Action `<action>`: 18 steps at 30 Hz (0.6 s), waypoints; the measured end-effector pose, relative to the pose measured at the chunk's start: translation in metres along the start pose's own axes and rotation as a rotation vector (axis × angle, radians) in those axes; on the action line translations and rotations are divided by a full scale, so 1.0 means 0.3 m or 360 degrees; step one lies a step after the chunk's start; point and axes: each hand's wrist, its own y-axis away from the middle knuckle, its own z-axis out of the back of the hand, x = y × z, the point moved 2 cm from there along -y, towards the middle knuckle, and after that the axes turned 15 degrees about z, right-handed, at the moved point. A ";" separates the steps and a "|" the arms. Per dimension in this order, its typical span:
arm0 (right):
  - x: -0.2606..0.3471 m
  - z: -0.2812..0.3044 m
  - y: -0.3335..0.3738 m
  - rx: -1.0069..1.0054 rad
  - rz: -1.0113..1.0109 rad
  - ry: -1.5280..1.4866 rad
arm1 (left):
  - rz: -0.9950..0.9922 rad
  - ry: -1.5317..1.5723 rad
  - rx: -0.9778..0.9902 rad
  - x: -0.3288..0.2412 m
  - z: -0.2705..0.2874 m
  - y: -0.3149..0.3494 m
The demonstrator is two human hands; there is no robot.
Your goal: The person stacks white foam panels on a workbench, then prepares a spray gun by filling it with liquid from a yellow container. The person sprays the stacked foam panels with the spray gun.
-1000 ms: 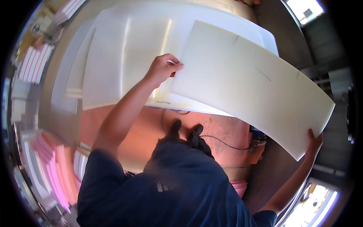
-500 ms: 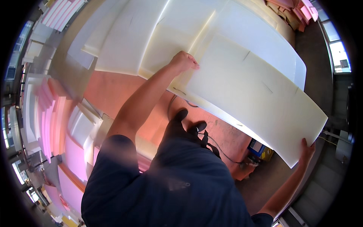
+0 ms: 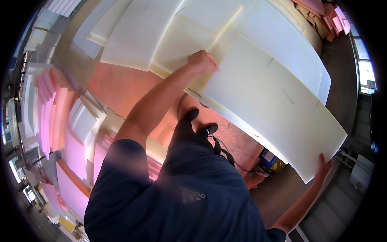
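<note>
A pale cream foam sheet [image 3: 262, 88] lies slanted over other white sheets, its near edge reaching out over the floor. At its left edge, my left hand [image 3: 202, 62] is closed with the knuckles up and the fingertips against the foam; the underside of that grip is hidden. My right hand [image 3: 323, 167] holds the sheet by its near right corner, the thumb on top and the other fingers mostly out of sight. Short dark lines mark the sheet's face. Beyond my left hand are more flat white foam sheets [image 3: 139, 36], some overlapping.
Pink and orange foam slabs [image 3: 52, 109] stand at the left. Below the held sheet, a blue and yellow box [image 3: 271, 158] sits near a cable on the reddish floor [image 3: 121, 86]. Pink foam offcuts [image 3: 336, 20] are heaped at the far right.
The whole view has turned slightly, so the sheet and surroundings shift in the picture. Both hands keep their places on the sheet, with no visible change of grip.
</note>
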 end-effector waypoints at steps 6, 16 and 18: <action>0.026 -0.033 -0.067 0.0048 -0.0017 -0.0142 | 0.0022 -0.0087 -0.0053 -0.049 0.031 -0.018; 0.043 -0.039 -0.050 0.0031 -0.0024 -0.0219 | 0.0101 -0.0270 -0.0053 -0.043 0.053 0.004; 0.058 -0.044 -0.038 0.0027 -0.0050 -0.0220 | 0.0095 -0.0287 -0.0053 -0.045 0.057 0.012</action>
